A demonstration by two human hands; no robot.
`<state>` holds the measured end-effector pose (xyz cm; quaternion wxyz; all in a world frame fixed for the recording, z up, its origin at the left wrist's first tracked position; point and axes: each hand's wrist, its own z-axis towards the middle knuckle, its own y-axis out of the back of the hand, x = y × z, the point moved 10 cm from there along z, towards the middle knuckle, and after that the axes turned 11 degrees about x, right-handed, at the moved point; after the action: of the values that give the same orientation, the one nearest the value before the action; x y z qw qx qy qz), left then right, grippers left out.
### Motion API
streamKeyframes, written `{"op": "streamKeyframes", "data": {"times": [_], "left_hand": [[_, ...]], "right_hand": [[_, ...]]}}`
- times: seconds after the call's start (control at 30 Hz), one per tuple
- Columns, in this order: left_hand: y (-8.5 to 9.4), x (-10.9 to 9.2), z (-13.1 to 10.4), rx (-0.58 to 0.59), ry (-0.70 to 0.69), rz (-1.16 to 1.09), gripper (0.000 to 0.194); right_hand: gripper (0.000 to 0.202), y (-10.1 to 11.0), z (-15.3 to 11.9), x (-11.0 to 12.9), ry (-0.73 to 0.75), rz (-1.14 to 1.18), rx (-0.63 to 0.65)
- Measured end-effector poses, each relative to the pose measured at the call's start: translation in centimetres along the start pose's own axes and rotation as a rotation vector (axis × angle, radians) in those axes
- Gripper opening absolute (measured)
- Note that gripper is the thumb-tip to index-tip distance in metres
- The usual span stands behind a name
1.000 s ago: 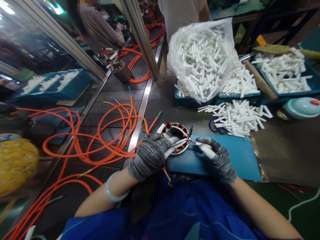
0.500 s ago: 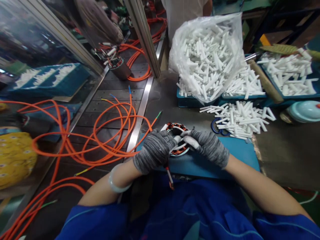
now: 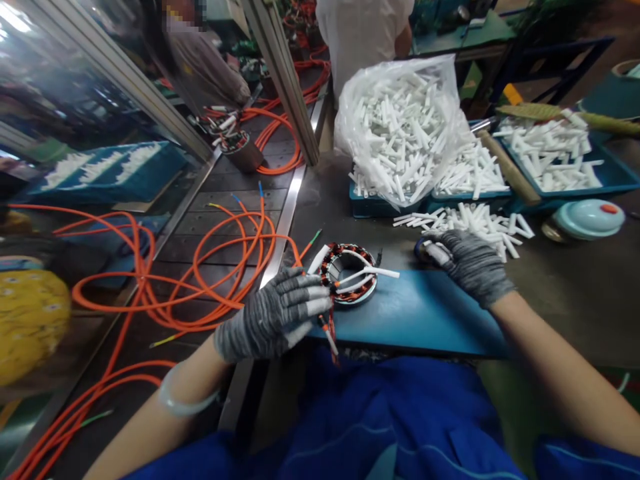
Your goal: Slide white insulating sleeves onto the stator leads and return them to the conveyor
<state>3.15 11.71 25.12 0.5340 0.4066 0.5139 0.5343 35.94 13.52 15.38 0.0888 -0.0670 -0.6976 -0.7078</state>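
A round wound stator [image 3: 369,293] with copper coils and white sleeves stands on the blue mat [image 3: 425,313]. One white sleeve [image 3: 387,273] sticks out to its right. My left hand [image 3: 275,317], in a grey striped glove, lies beside the stator's left side with its fingers stretched out. My right hand [image 3: 467,263], gloved too, is at the loose white sleeves [image 3: 470,220], its fingers closed at the blue-handled tool [image 3: 419,249], which they partly cover.
Behind the mat are a plastic bag of white sleeves [image 3: 400,133], blue bins [image 3: 367,205] and a light-blue lidded container [image 3: 590,219]. Orange cables [image 3: 200,253] coil at the left near a metal post [image 3: 285,80]. People stand beyond.
My right hand has left the stator and moved right to the blue-handled tool. My left hand has drawn back left and opened, uncovering the stator. The view has shifted slightly.
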Motion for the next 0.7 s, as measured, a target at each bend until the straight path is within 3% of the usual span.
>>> {"op": "streamKeyframes", "data": {"times": [0.13, 0.23, 0.3, 0.4, 0.53, 0.6, 0.7], "left_hand": [[-2.3, -1.0, -1.4, -0.052, 0.134, 0.179, 0.033], [-4.5, -1.4, -0.6, -0.091, 0.332, 0.174, 0.027], [-4.9, -1.7, 0.3, -0.175, 0.467, 0.183, 0.020], [-3.7, -2.5, 1.5, -0.328, 0.559, 0.249, 0.032], [-2.9, -3.0, 2.5, -0.340, 0.543, 0.273, 0.037], [-2.8, -2.9, 2.4, -0.335, 0.541, 0.269, 0.036], [-2.8, -2.8, 2.1, -0.345, 0.545, 0.262, 0.031]], "right_hand": [[0.025, -0.8, 0.2, -2.6, 0.095, -0.127, -0.053], [0.023, -0.8, 0.5, -3.2, 0.109, -0.057, -0.089], [0.022, 0.0, 0.5, -3.1, 0.101, 0.027, -0.133], [0.031, 2.5, -0.7, -1.8, 0.061, 0.224, -0.282], [0.020, 6.5, -5.0, 2.8, 0.048, 0.495, -0.532], [0.014, 6.2, -5.9, 5.7, 0.076, 0.670, -0.432], [0.013, 3.9, -6.3, 8.7, 0.077, 0.820, -0.206]]}}
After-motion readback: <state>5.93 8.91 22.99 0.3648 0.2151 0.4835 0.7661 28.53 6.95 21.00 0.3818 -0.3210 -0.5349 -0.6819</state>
